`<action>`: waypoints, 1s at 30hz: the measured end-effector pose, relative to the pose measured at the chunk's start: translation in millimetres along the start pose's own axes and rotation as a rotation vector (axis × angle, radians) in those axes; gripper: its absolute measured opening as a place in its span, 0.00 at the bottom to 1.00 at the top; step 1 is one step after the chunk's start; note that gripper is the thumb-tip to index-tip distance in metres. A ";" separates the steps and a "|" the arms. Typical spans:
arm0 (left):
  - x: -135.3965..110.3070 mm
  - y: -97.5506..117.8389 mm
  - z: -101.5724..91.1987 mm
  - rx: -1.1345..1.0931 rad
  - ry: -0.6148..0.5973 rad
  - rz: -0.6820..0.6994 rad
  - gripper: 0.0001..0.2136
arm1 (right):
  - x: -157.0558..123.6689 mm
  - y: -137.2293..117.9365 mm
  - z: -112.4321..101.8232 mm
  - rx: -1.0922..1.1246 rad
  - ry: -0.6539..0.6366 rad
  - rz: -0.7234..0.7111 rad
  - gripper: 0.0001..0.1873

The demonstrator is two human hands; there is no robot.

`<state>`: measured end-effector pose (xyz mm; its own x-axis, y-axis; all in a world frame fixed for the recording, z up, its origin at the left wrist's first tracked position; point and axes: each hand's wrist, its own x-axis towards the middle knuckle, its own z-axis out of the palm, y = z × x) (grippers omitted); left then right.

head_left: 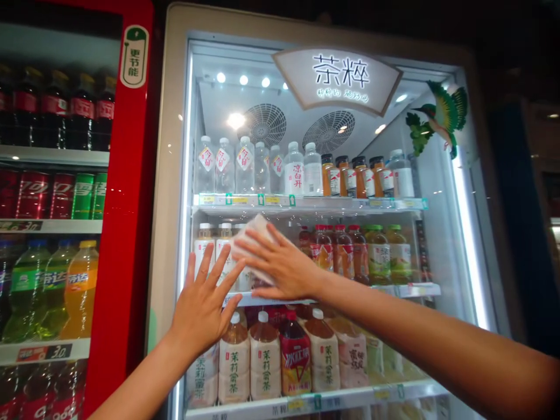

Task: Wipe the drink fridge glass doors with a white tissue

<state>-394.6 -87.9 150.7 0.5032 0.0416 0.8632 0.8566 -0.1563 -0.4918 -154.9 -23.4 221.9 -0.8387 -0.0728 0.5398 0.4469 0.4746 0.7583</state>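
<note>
In the head view, the right hand lay over the white cloth, fingers nearly straight, and seemed to press it on the glass, left of its middle. The left hand, fingers spread, held nothing; if it touched the glass was unclear. The work seemed under way, but which parts were done or left I could not tell. The right hand hid some cloth and bottles; the fridge was cut off below.
</note>
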 end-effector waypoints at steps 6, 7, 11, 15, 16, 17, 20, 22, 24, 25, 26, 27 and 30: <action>-7.3 8.5 -0.2 0.003 0.000 -0.038 0.34 | 15.7 16.8 -5.6 -0.066 0.115 0.383 0.47; -11.7 12.3 -1.2 0.001 -0.001 -0.047 0.34 | 3.1 -3.1 1.9 -0.054 0.109 0.355 0.49; -38.7 36.5 -4.7 -0.013 -0.032 -0.093 0.35 | -86.3 -107.9 42.4 -0.004 0.055 0.130 0.50; -63.7 73.6 2.3 -0.042 -0.090 -0.133 0.35 | -156.1 -145.1 62.0 -0.002 0.045 0.036 0.46; -66.4 84.9 6.6 -0.051 -0.097 -0.160 0.35 | -160.0 -136.6 60.8 -0.009 0.066 0.103 0.45; -67.4 97.0 11.7 -0.060 -0.102 -0.195 0.36 | -158.8 -123.2 57.6 -0.013 0.093 0.202 0.46; -63.6 138.8 29.8 -0.076 -0.098 -0.294 0.36 | -141.2 -78.6 46.5 0.005 0.186 0.546 0.46; -61.8 170.1 41.7 -0.080 -0.084 -0.320 0.38 | -139.3 -69.1 48.8 0.043 0.213 0.704 0.45; -66.4 202.3 51.5 -0.072 -0.093 -0.344 0.39 | -161.0 -89.3 64.7 0.066 0.196 0.787 0.44; -71.8 218.0 55.2 -0.066 -0.116 -0.366 0.40 | -181.9 -110.3 76.9 0.062 0.181 0.823 0.44; -78.9 233.3 58.0 -0.062 -0.145 -0.393 0.40 | -208.4 -136.4 90.6 0.056 0.157 0.859 0.44; -87.1 248.0 60.0 -0.057 -0.175 -0.422 0.41 | -238.6 -165.2 104.2 0.028 0.167 0.898 0.44; -109.2 287.5 61.7 -0.046 -0.219 -0.487 0.42 | -327.7 -236.4 130.4 -0.002 0.218 0.972 0.42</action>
<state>-196.2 -76.5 -92.0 0.0652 0.3239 0.9439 0.9934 -0.1101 -0.0308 -26.3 2.6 -181.9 -0.0326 0.1874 0.9817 0.9098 0.4122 -0.0485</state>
